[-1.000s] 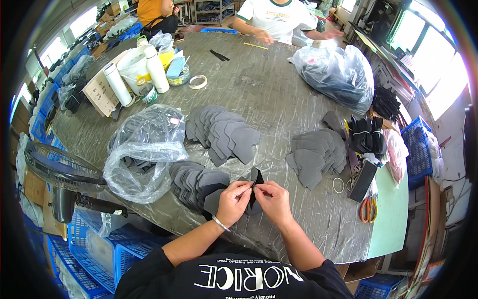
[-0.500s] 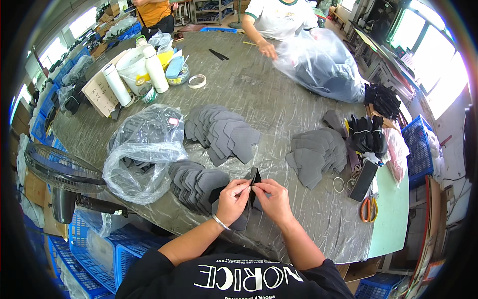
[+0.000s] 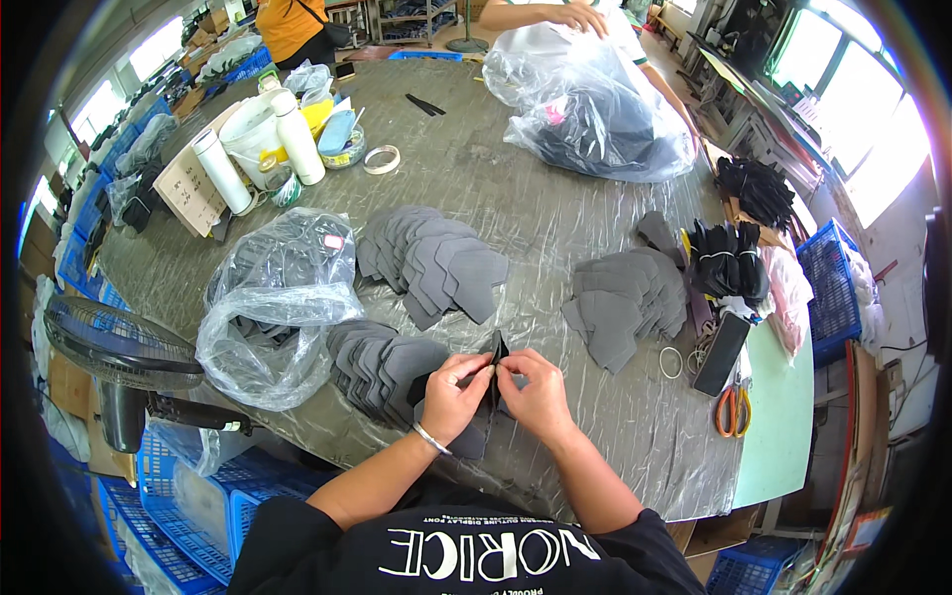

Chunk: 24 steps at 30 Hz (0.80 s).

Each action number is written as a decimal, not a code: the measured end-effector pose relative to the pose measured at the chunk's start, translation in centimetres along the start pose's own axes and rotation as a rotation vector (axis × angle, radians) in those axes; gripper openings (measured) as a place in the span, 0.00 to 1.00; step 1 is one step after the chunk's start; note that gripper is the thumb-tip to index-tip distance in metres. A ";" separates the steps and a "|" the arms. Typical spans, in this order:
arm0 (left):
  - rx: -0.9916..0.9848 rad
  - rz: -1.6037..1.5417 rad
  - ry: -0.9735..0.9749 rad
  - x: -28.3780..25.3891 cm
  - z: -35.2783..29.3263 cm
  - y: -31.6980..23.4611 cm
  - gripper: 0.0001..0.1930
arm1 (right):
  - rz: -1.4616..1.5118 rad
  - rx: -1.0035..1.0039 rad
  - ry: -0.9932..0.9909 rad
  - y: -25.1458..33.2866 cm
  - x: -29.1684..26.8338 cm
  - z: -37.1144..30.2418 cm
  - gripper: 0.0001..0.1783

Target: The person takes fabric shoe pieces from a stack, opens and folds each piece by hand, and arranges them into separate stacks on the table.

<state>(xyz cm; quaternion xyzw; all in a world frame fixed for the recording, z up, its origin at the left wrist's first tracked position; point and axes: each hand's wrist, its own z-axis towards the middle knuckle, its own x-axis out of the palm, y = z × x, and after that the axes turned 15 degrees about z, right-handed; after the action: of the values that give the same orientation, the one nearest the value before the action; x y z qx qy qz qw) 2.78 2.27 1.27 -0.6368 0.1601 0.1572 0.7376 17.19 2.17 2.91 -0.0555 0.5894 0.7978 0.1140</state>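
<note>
Close in front of me, my left hand (image 3: 453,402) and my right hand (image 3: 536,398) pinch a dark grey fabric piece (image 3: 499,345) between thumbs and fingertips. The piece stands folded upright, and its lower part is partly hidden by my hands. Beside my left hand, a fanned stack of grey cut fabric pieces (image 3: 382,362) lies partly under my wrist. Farther off is a second fanned stack (image 3: 436,260). To the right of my right hand lies a third pile of the same grey pieces (image 3: 631,302).
A clear plastic bag (image 3: 283,297) and a black fan (image 3: 119,342) are at left. Bottles (image 3: 297,139), a tape roll (image 3: 381,160), orange-handled scissors (image 3: 734,412) and a black phone-like slab (image 3: 722,354) lie around. Across the table, a person handles a big plastic bag (image 3: 605,119).
My hands still pinch the fabric piece, with little movement. Across the table, the person's arm has risen and the big plastic bag has shifted left and farther away.
</note>
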 end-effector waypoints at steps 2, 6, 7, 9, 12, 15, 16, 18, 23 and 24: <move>-0.024 -0.063 -0.016 0.3 0.1 0.1 0.12 | 0.029 -0.016 0.025 0.1 -0.2 0.2 0.04; -0.055 0.056 -0.027 0.4 0.0 0.8 0.10 | 0.026 -0.022 0.051 -0.2 -0.3 0.1 0.04; -0.055 0.056 -0.027 0.5 0.2 1.1 0.10 | 0.096 0.017 0.043 -0.5 -0.4 0.1 0.05; -0.217 -0.098 0.058 0.5 0.5 1.6 0.12 | 0.171 0.053 0.034 -1.1 -0.4 0.1 0.05; -0.158 -0.217 -0.007 1.4 0.4 1.1 0.11 | 0.361 0.140 0.039 -2.2 -0.2 -0.1 0.05; -0.181 -0.149 -0.038 1.1 0.8 2.5 0.06 | 0.469 0.297 0.029 -2.7 -0.5 0.2 0.04; -0.235 -0.116 -0.048 1.0 1.0 3.3 0.05 | 0.586 0.384 -0.038 -2.8 -0.8 0.4 0.03; -0.341 -0.398 -0.148 0.6 1.5 3.2 0.07 | 0.802 0.433 -0.191 -3.3 -1.3 0.8 0.02; -0.384 -0.566 -0.243 -1.5 2.0 3.4 0.04 | 0.955 0.479 -0.412 -3.9 -4.0 3.0 0.02; -0.403 -0.562 -0.245 -2.0 2.0 3.1 0.05 | 0.981 0.452 -0.457 -3.7 -4.5 3.5 0.01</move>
<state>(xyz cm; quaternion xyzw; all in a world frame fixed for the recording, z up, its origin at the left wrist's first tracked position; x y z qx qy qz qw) -0.24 4.65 -0.32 -0.7650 -0.1447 0.0520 0.6254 22.66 6.05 1.57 0.4229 0.6622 0.6035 -0.1356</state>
